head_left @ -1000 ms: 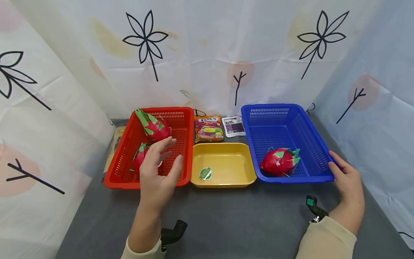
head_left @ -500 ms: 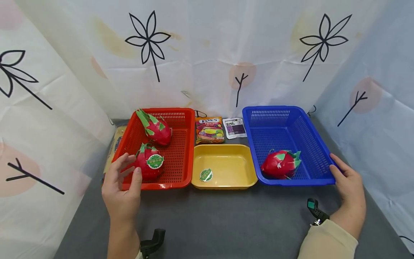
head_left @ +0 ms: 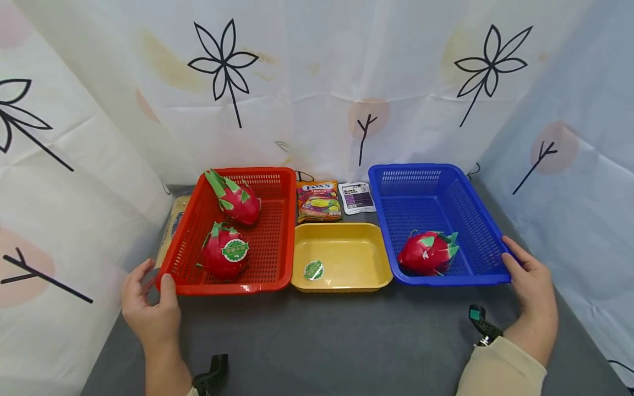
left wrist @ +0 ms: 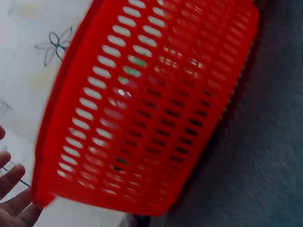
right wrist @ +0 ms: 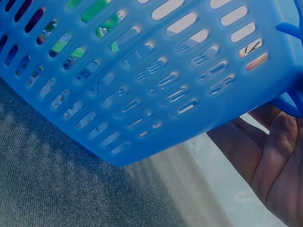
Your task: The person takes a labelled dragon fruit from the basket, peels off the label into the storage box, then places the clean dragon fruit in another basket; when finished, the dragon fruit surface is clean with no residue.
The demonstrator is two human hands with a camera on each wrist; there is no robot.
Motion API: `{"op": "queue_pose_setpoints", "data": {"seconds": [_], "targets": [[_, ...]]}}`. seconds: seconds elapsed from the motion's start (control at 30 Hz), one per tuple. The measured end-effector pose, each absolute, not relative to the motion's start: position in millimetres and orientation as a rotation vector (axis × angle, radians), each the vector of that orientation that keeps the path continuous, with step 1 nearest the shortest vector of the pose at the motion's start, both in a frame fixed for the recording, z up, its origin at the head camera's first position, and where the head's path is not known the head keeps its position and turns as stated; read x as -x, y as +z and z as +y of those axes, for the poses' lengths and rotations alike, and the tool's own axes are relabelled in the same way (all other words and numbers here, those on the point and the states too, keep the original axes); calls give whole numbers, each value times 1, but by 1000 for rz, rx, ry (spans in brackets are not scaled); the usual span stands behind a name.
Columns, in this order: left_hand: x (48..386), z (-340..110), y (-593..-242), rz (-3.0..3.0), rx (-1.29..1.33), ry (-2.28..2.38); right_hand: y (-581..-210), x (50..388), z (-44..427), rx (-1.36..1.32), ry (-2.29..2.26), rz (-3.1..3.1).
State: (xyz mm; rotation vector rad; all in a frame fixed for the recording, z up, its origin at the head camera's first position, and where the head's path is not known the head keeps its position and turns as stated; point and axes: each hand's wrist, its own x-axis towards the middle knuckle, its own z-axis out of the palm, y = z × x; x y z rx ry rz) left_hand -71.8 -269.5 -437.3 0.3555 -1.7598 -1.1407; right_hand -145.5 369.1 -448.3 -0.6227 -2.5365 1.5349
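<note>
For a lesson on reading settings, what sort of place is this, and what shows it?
Probably a small staged tabletop booth: printed white cloth hangs behind and beside a grey table, where a red basket and a blue basket flank a yellow tray.

There is room to slide along the near part of the gray table (head_left: 322, 341). Farther back, the red basket (head_left: 218, 289), yellow tray (head_left: 351, 253) and blue basket (head_left: 421, 209) make a wall. From above, there is room on the red basket's right side, but two dragon fruits (head_left: 240, 208) sit in its left. A half-hidden bag (head_left: 175, 223) seems to plug the gap left of it.
</note>
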Motion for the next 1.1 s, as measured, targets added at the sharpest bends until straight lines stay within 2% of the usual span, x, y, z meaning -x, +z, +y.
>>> {"op": "queue_pose_setpoints", "data": {"seconds": [0.17, 0.33, 0.67, 0.8, 0.97, 1.1], "targets": [[80, -289, -468, -1810, -560, -1307, -449, 144, 368, 632, 1524, -2547], [81, -294, -479, -1873, -679, -1447, -449, 142, 368, 656, 1506, -2576], [81, -298, -482, -1644, -616, -1578, -443, 139, 369, 563, 1463, -2654], [81, -295, -481, -1582, -602, -1641, -434, 140, 365, 510, 1299, -2715], [84, -293, -485, -1528, -590, -1670, -411, 142, 349, 407, 1018, -2519], [87, -293, -486, -1535, -593, -1653, -388, 141, 319, 377, 1013, -2381]]}}
